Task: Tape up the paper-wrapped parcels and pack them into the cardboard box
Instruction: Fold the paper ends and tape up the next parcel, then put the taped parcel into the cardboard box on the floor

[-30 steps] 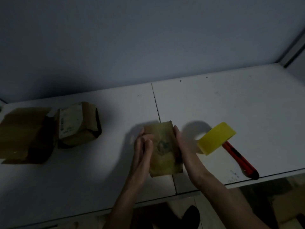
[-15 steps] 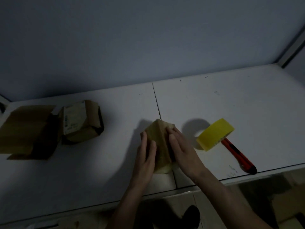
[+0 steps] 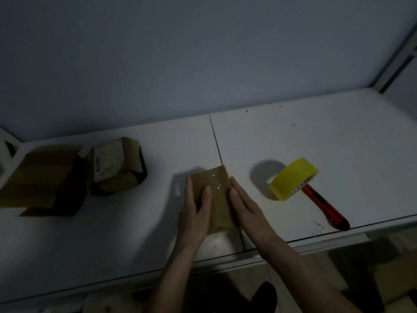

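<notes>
Evidently the tape is being smoothed down, so firm, even pressure is best swept along the strip toward the ends, with the edges rubbed flat so that no corner is left lifting. The paper-wrapped parcel (image 3: pixel 217 195) is laid flat near the front edge of the white table (image 3: pixel 316 141), across the seam between its two panels. It is pressed by the left hand (image 3: pixel 195 212) with straight fingers laid on top, and flanked by the right hand (image 3: pixel 244 206), whose fingers are extended along its right side; nothing is gripped. Brown paper is seen, with a glossy strip running lengthwise. The cardboard box (image 3: pixel 45 179) is kept well apart at the left
</notes>
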